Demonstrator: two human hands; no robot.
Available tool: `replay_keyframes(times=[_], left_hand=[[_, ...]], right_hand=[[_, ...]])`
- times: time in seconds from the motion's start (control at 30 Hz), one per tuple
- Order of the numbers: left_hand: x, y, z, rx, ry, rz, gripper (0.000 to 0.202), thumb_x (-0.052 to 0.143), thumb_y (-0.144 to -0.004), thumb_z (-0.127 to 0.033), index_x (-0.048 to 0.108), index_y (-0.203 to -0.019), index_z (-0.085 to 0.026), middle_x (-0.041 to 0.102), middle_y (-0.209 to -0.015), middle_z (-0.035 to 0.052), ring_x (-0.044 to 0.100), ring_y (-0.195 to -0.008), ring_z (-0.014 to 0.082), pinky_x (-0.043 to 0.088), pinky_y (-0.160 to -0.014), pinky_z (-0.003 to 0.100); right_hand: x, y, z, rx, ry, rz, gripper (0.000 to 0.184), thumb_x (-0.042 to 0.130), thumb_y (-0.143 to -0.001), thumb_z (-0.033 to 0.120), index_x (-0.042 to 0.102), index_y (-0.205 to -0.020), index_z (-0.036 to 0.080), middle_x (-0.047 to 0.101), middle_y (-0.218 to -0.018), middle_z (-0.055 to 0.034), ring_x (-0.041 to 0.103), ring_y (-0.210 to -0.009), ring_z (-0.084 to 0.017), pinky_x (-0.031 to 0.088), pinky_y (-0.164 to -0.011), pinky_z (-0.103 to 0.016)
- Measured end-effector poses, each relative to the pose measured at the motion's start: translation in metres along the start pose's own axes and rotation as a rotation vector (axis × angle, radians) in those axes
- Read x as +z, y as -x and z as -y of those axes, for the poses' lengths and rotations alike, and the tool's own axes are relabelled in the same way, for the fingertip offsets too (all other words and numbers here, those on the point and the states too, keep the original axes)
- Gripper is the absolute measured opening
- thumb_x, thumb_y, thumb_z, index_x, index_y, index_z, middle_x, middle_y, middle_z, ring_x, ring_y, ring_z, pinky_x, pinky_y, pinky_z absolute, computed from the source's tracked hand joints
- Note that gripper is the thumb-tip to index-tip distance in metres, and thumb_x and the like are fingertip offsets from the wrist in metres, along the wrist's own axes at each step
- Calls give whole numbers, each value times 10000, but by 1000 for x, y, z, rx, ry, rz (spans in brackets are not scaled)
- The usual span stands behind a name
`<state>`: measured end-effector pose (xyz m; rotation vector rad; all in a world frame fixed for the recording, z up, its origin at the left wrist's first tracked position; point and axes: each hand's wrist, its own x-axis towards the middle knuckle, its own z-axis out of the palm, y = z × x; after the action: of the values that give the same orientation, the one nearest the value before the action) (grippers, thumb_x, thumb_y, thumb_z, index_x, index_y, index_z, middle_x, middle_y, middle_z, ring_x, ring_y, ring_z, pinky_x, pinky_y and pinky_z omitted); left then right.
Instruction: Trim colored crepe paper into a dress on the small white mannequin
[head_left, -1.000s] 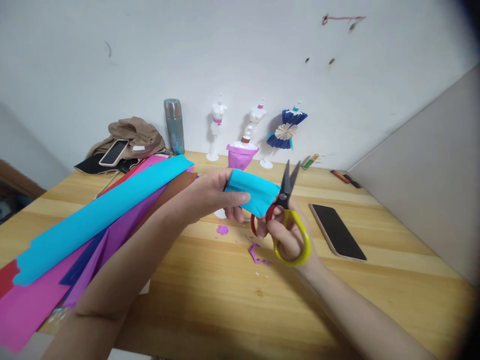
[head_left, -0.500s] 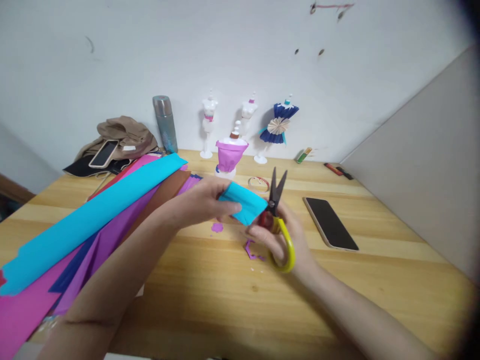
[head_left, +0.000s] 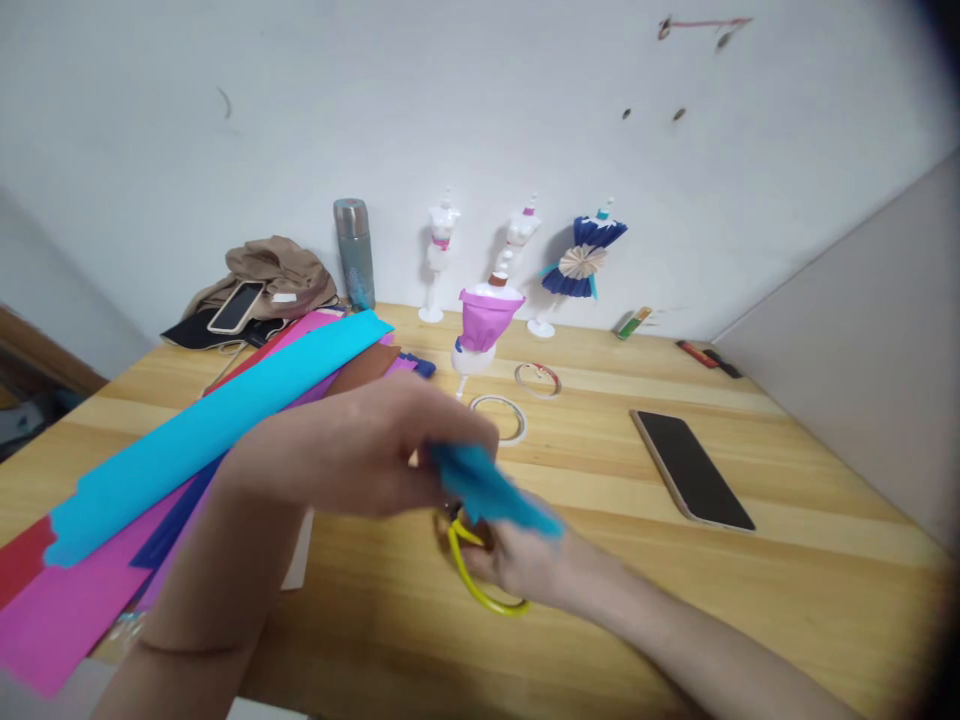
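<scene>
My left hand is closed on a folded piece of bright blue crepe paper, held up over the table and slanting down to the right. Just beneath it, my right hand grips scissors by their yellow handles. Their blades are hidden behind my left hand and the paper. Beyond my hands a small white dress form wears a purple paper top. It appears tilted, its base hidden from me. A ring of white tape lies partly behind my left hand.
Long crepe paper sheets are heaped at left. A thermos, brown cloth and phone stand or lie behind. More dress forms line the wall, one in a navy dress. Another phone lies at right.
My left hand has turned and come nearer with the blue paper. My right hand has moved down and left with the scissors, whose blades are now out of sight. The whole view has shifted.
</scene>
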<state>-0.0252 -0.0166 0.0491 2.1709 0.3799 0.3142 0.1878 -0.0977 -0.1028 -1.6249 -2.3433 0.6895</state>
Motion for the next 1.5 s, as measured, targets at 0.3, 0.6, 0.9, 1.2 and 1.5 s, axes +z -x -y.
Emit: replay_keyframes(times=[0.3,0.6,0.9,1.2,1.5], left_hand=[[-3,-41,48,-236,387,-95,57,713,-792,-161,724,-736,-152,694,-593,-6,652,-545,108,512,-562,191],[2,-43,55,-243,436,-149,102,778,-776,-205,707,-775,-132,714,-603,23,673,-551,126,500,-545,196],[7,-48,58,-232,477,-49,77,739,-818,-207,703,-824,-140,719,-597,-7,626,-464,92,512,-515,186],[31,-61,55,-326,315,-16,97,648,-792,-89,667,-726,-157,656,-526,-49,604,-422,86,488,-460,162],[36,-69,60,-249,527,-177,87,782,-766,-132,708,-811,-139,725,-658,-16,687,-578,102,558,-548,179]], right_hand=[[0,-4,23,60,221,170,625,719,-869,237,624,-1473,108,747,-1335,-220,709,-1203,-406,557,-1017,-510],[19,-1,4,-135,135,4,395,760,-901,258,742,-1277,142,770,-1255,-190,721,-1151,-370,575,-980,-485],[-12,5,-13,-158,-997,-460,502,694,-943,697,734,-1126,232,734,-843,-47,658,-644,-192,487,-490,-276],[-31,4,-7,-11,-875,-628,346,836,-862,552,697,-817,238,674,-676,-2,587,-573,-171,505,-518,-298],[-41,-6,-17,48,-972,-668,292,888,-786,436,689,-754,225,640,-595,28,564,-479,-141,478,-458,-268]])
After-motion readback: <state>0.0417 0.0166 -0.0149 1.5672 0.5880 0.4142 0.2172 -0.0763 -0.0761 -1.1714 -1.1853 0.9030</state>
